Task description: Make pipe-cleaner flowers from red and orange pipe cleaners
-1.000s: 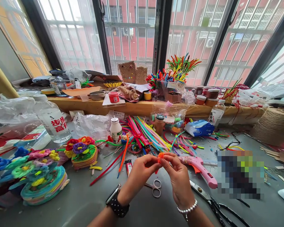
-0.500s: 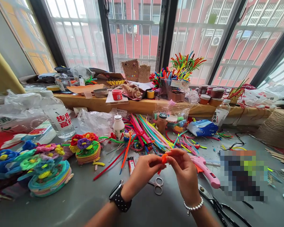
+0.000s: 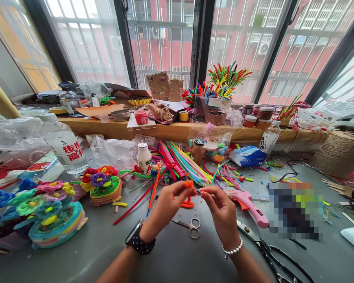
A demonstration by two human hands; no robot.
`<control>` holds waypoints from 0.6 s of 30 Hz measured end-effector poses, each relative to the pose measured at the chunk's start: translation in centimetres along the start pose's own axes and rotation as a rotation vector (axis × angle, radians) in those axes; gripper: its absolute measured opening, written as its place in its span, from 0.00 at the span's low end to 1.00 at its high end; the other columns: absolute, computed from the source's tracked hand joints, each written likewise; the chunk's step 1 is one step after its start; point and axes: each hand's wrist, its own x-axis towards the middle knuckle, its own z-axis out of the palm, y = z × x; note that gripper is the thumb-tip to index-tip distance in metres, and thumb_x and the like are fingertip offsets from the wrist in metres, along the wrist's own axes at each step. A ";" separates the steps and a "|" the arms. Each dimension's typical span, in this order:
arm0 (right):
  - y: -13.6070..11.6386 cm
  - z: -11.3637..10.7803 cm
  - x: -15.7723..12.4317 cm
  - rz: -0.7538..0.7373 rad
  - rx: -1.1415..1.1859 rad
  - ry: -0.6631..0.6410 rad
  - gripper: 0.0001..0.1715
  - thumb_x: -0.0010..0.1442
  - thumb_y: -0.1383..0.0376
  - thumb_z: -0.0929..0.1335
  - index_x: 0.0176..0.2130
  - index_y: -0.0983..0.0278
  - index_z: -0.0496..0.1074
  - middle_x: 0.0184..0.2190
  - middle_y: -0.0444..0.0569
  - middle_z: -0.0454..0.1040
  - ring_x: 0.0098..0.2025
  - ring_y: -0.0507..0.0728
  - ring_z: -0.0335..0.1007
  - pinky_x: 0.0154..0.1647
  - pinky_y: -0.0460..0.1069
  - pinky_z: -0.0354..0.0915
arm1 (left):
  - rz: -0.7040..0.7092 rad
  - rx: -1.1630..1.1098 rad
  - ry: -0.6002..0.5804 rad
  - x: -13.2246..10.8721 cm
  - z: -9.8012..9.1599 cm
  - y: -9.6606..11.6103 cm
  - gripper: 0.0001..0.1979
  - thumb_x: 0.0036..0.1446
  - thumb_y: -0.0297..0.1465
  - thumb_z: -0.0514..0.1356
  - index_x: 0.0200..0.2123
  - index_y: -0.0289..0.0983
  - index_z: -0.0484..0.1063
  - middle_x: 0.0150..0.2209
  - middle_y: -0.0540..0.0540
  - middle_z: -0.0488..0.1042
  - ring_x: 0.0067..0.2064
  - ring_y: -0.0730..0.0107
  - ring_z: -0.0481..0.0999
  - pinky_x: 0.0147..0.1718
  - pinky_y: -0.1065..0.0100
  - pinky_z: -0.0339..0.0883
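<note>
A craft workroom is showing here: pipe cleaners [image 3: 179, 161] are sprawling across the grey table [image 3: 171, 259], a glue gun [image 3: 247, 202] is lying centre right, and barred windows [image 3: 165, 39] are running along the top.

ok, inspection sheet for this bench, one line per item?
Surface: grey table, littered with trimmings.
Job's things: orange pipe cleaner, bent into loops, between the hands.
Clutter: small scissors, pink glue gun, large scissors, pipe cleaner pile, pipe-cleaner flower discs, water bottle, twine spool.
Hands: left hand pinches the orange pipe cleaner; right hand pinched shut beside it, contact unclear.
Cables: black cable, loose on the table.
Surroundings: wooden sill crowded with jars; barred windows behind.
</note>
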 end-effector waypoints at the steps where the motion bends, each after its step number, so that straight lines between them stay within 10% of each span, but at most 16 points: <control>1: 0.2 0.1 0.0 -0.012 -0.067 -0.024 0.07 0.54 0.64 0.63 0.32 0.63 0.69 0.30 0.47 0.70 0.33 0.54 0.67 0.32 0.49 0.65 | 0.005 0.006 0.068 0.2 -0.5 -0.1 0.11 0.51 0.34 0.52 0.29 0.33 0.69 0.28 0.47 0.73 0.32 0.70 0.71 0.33 0.71 0.63; 10: 2.1 1.9 0.1 -0.209 -0.867 -0.450 0.08 0.47 0.75 0.66 0.30 0.65 0.70 0.32 0.50 0.70 0.38 0.59 0.62 0.38 0.52 0.63 | -0.050 0.053 0.219 0.9 -2.6 -1.2 0.12 0.47 0.37 0.56 0.30 0.33 0.67 0.27 0.48 0.71 0.30 0.69 0.70 0.30 0.70 0.64; 18: 1.7 1.2 0.6 -0.151 -0.774 -0.431 0.06 0.47 0.76 0.63 0.27 0.66 0.65 0.28 0.49 0.69 0.33 0.56 0.63 0.35 0.50 0.62 | -0.112 -0.063 0.186 0.8 -2.2 -0.7 0.12 0.47 0.37 0.56 0.31 0.33 0.67 0.20 0.50 0.70 0.25 0.70 0.71 0.26 0.71 0.65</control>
